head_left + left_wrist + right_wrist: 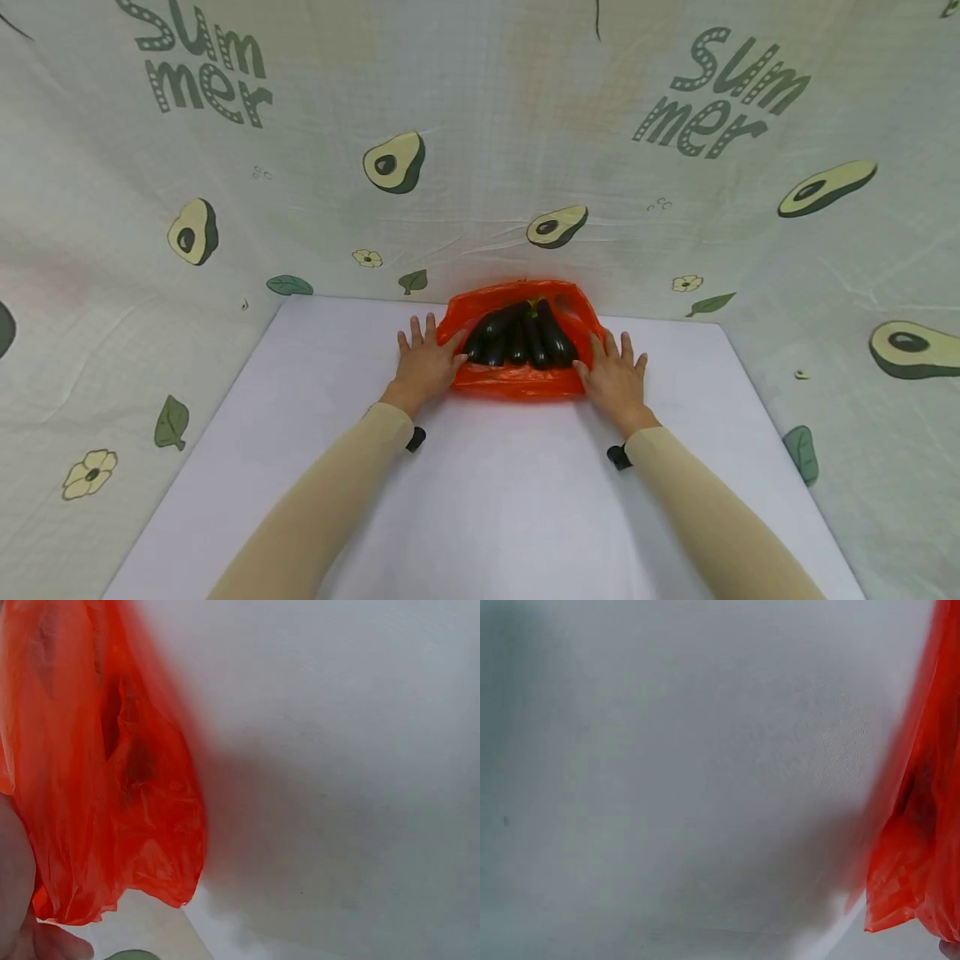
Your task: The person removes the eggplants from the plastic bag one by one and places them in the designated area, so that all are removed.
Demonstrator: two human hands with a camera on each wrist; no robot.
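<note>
Several dark, glossy eggplants [517,337] lie side by side in a red-orange plastic bag [517,385] whose mouth is spread wide. On the bag's left side rests my left hand [426,367], fingers spread and fairly straight, thumb at the bag's edge. My right hand [617,382] lies against the right side in much the same way. From the left wrist, the crumpled bag [97,765] fills the left part, with a bit of the hand [13,877] beside it. The right wrist view catches the bag [907,877] and one fingertip at the lower right corner.
The bag lies near the far edge of a white table [517,500]. A pale cloth [465,108] printed with avocados, leaves and lettering hangs behind and at both sides. Dark wrist straps show at both sleeve cuffs.
</note>
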